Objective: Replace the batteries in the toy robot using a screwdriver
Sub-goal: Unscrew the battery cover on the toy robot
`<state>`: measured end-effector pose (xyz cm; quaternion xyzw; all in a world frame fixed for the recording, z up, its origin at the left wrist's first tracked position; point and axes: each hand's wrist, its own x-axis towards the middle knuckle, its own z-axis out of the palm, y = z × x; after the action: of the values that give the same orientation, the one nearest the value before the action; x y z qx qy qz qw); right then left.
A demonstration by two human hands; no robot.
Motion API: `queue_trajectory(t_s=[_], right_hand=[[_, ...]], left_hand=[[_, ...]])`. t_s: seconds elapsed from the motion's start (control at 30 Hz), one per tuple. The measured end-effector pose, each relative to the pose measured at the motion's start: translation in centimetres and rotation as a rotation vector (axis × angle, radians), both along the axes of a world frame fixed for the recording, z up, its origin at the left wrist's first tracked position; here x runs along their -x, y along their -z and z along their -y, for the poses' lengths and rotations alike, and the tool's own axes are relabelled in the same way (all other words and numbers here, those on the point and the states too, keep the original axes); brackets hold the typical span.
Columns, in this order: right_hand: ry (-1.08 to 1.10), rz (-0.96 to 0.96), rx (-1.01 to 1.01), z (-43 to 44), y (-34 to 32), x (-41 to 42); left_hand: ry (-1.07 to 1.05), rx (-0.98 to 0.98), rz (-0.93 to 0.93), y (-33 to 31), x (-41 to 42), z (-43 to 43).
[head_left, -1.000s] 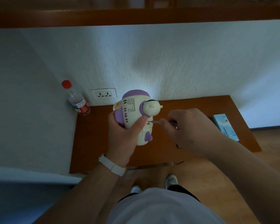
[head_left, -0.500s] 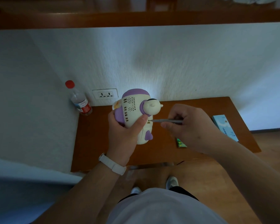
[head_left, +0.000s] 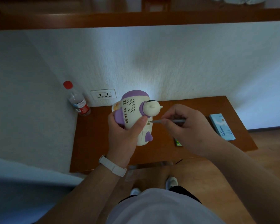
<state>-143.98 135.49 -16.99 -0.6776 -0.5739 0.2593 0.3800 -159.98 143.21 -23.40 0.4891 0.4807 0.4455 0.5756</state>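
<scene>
Fingers (head_left: 173,113) of right hand (head_left: 189,128) pinch screwdriver (head_left: 157,121): shaft level, tip pointing left into robot (head_left: 132,109) back. Left hand (head_left: 123,136) grips robot above surface (head_left: 94,143). Likely turning the screw along that axis.

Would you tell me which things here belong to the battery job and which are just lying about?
In use: cream and purple plastic toy robot, in left hand; slim grey metal screwdriver, in right hand.
Lying about: clear plastic bottle, red cap; pale blue box.
</scene>
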Motion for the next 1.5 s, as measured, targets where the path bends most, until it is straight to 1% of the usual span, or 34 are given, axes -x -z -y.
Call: queue_trajectory(t_s=[0.13,0.23,0.5,0.7,0.9,1.07,1.17,1.27,1.4,1.5], right_hand=[[-0.056,0.22,0.037,0.1,0.0,-0.3],[-0.056,0.3,0.028,0.0,0.1,-0.4],[-0.06,0.265,-0.011,-0.3,0.1,-0.9],[-0.077,0.222,0.038,-0.7,0.0,-1.5],[-0.043,0.3,0.019,-1.2,0.0,-1.4],[-0.1,0.302,-0.028,-1.5,0.1,-1.5],[-0.113,0.239,0.002,-1.8,0.0,-1.6],[-0.101,0.217,0.021,-2.0,0.0,-1.5],[-0.052,0.275,0.012,-2.3,0.1,-1.4],[-0.054,0.287,-0.017,-2.3,0.3,-1.5]], left_hand=[[-0.001,-0.014,0.01,-0.1,0.1,-0.1],[-0.003,-0.036,0.017,-0.4,0.1,-0.2],[0.014,-0.054,0.011,-0.5,-0.2,-0.3],[0.025,-0.048,-0.019,-0.3,-0.4,-0.4],[0.029,-0.043,-0.031,-0.4,-0.4,-0.7],[0.018,-0.048,-0.036,-0.5,-0.3,-1.2],[0.015,-0.041,-0.034,-0.3,-0.3,-1.5],[0.018,-0.04,-0.028,-0.3,-0.3,-1.7],[0.016,-0.048,-0.027,-0.4,-0.3,-2.0],[0.02,-0.062,-0.034,-0.4,-0.3,-2.4]])
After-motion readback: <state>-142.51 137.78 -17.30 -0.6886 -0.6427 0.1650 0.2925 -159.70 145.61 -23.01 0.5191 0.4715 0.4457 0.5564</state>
